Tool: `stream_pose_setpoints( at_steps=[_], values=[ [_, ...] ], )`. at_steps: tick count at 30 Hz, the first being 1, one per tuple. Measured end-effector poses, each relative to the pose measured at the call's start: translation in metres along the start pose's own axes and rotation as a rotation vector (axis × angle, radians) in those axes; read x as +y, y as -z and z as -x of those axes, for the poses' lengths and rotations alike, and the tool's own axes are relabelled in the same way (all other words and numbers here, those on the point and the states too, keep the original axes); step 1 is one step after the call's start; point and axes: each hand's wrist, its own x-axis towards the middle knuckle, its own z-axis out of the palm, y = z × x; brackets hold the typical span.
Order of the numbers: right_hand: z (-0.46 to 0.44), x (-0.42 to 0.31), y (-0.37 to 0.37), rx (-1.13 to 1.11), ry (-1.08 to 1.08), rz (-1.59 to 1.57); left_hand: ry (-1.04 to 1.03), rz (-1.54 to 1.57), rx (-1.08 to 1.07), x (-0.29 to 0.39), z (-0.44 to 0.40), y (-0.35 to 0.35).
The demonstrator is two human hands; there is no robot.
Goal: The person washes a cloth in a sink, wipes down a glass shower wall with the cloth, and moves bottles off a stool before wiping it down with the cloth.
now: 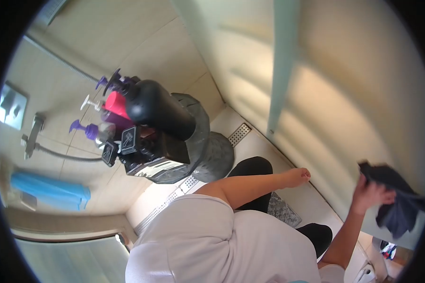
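My right hand (370, 195) grips a dark grey cloth (399, 203), which hangs down and is a little blurred. The cloth is against or very near a pale frosted glass panel (344, 127); I cannot tell if they touch. Stretched forward across my lap, my left hand (296, 177) is curled into a loose fist with nothing visible in it. It is near the foot of the same panel.
To the left, a dark stand (216, 158) bears several pump bottles, among them a large black bottle (158, 106). A shower hose (68, 59) runs along the tiled wall. A blue towel (52, 188) hangs at lower left. Floor drains (240, 135) lie ahead.
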Motion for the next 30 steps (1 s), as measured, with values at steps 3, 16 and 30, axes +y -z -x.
stream_pose_setpoints(
  at_steps=[3,16,30],
  values=[
    [-0.064,-0.092,0.008,-0.548,-0.083,-0.643,-0.177,-0.268,0.082,-0.040,-0.019,0.001],
    [-0.112,-0.303,-0.116,-0.661,0.444,-1.056,-0.117,0.049,0.301,0.009,0.055,0.003],
    [0.047,-0.223,-0.129,-0.934,0.440,-1.040,0.275,0.084,0.589,-0.008,0.216,-0.018]
  ],
)
